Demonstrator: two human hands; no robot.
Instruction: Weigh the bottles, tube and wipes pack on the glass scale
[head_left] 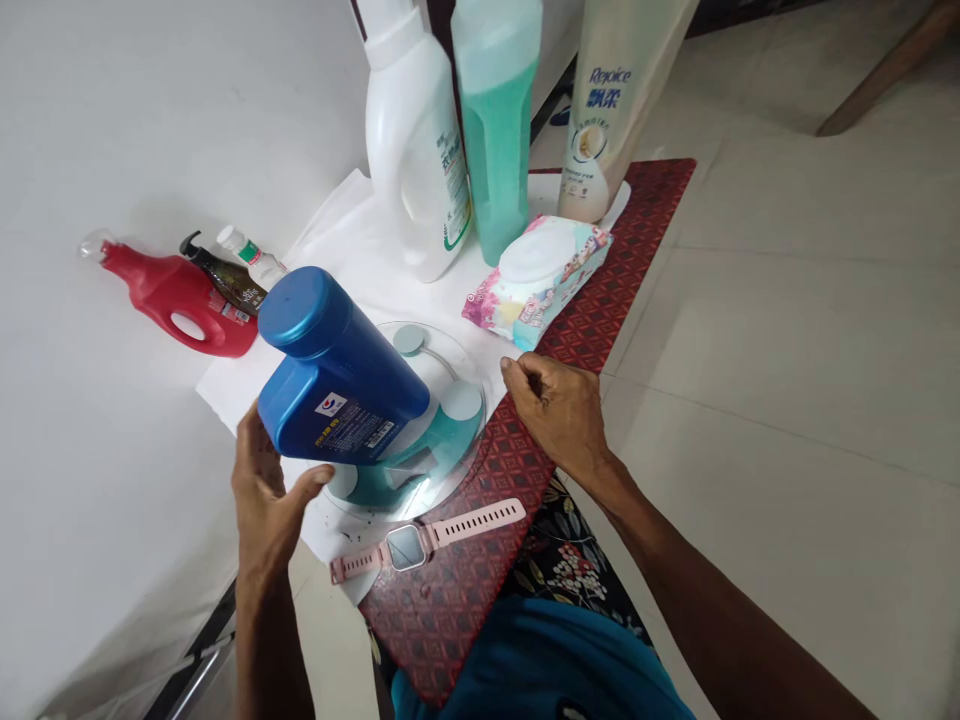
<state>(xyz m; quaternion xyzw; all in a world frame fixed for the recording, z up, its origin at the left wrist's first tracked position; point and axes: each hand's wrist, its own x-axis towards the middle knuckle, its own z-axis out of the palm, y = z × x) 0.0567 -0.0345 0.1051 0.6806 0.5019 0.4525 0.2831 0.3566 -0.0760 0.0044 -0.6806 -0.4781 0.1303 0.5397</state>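
Observation:
A blue bottle with a wide round cap stands on a round glass scale with teal and white patterning. My left hand is beside the bottle's lower left side, thumb apart from the fingers. Some of its fingertips are hidden behind the bottle, and no firm grip shows. Loosely curled, my right hand rests by the table edge, near a pack of wipes, with nothing visible in it. A pink-strapped smartwatch lies in front of the scale.
Behind the scale stand a white detergent jug, a bottle of green liquid and a Rejoice bottle. To the left are a red jug, a dark pump bottle and a small clear bottle, against a white wall.

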